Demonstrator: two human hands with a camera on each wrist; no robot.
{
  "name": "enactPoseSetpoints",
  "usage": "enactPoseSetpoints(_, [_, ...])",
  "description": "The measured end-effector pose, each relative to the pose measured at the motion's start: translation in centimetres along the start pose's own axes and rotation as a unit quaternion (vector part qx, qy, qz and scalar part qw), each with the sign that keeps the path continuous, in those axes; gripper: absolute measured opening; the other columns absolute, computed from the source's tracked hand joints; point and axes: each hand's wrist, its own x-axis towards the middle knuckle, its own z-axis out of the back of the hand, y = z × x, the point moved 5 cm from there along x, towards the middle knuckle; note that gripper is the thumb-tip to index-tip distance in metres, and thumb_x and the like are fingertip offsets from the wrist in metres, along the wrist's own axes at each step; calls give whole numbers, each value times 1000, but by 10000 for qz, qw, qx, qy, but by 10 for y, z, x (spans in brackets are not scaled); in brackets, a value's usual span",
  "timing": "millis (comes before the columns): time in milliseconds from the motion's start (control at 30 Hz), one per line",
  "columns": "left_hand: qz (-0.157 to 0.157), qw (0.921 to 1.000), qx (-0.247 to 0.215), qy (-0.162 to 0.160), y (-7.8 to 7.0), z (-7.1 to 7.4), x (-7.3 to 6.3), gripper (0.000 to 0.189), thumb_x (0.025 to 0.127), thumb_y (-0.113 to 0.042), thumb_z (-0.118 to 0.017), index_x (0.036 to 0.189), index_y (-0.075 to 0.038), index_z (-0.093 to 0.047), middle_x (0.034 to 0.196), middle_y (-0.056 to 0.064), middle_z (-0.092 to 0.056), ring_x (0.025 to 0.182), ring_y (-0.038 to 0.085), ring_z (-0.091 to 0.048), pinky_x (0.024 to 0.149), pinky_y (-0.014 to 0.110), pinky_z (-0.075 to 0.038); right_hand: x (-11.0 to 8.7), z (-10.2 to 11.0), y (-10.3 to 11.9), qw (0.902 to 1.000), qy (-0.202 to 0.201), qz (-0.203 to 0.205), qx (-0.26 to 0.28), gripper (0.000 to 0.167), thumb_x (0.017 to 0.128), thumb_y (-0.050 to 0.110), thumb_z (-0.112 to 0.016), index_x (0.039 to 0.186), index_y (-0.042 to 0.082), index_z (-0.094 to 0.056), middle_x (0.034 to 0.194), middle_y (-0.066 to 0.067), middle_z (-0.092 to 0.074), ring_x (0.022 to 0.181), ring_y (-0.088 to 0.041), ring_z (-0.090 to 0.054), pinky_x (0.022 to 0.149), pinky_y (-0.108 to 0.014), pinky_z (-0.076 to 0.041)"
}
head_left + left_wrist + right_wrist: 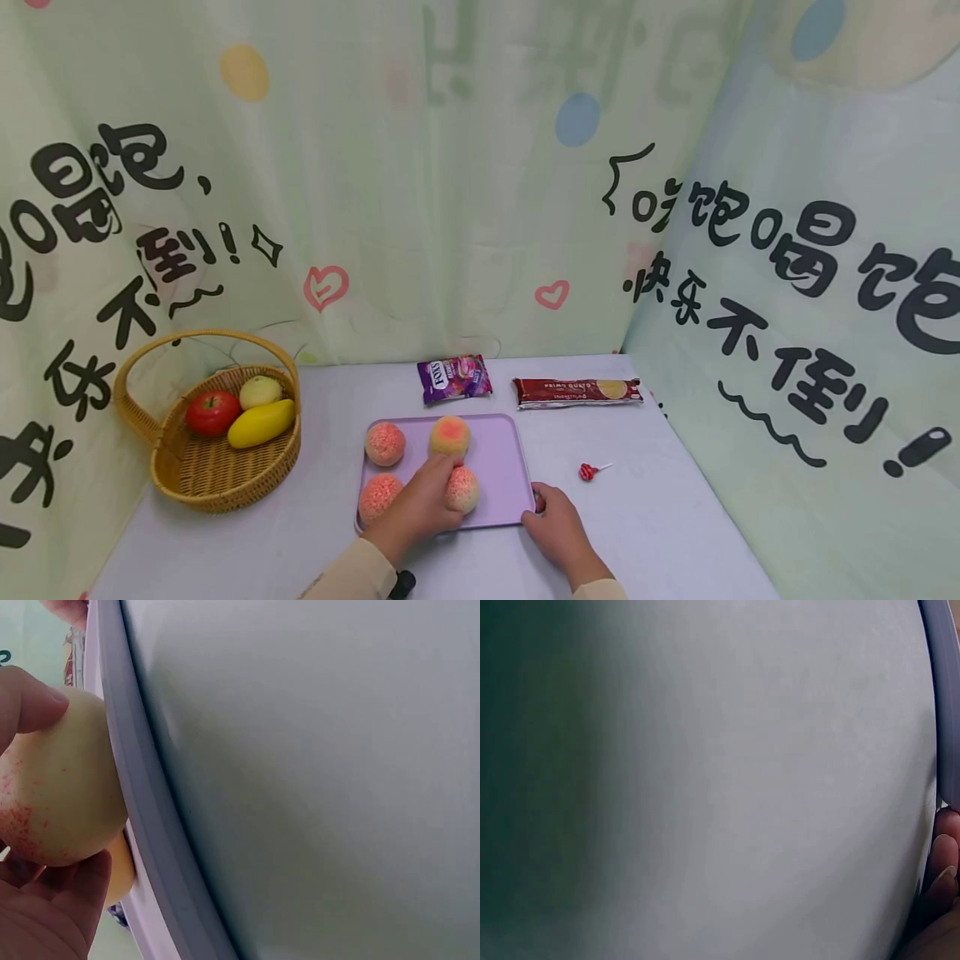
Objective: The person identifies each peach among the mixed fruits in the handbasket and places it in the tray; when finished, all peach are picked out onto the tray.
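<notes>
My left hand (422,504) grips a pale, red-speckled peach (463,490) near the front of a lilac tray (498,471). In the left wrist view, thumb and fingers curl round that peach (64,784) beside the tray's rim (142,765). Three other peaches lie on the tray: one at the back left (385,443), one at the front left (378,497), and an orange-yellow one (450,437) at the back middle. My right hand (558,529) holds the tray's front right corner; the right wrist view catches only part of its fingers (945,855).
A wicker basket (198,492) on the left contains a red apple (213,414), a yellow mango-like fruit (262,423) and a pale green round fruit (260,392). Behind the tray lie a purple snack packet (454,379) and a long red biscuit packet (577,392). A lollipop (588,472) lies to the right.
</notes>
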Motion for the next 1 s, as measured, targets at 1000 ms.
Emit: enactPoseSetpoints(1000, [587, 9967, 120, -543, 1, -12, -17, 80, 71, -17, -90, 139, -10, -49, 137, 12, -52, 128, 29, -56, 109, 49, -49, -1, 0, -2, 10000, -25, -20, -38, 54, 79, 10, -71, 129, -6, -63, 85, -2, -54, 79, -16, -47, 70, -30, -40])
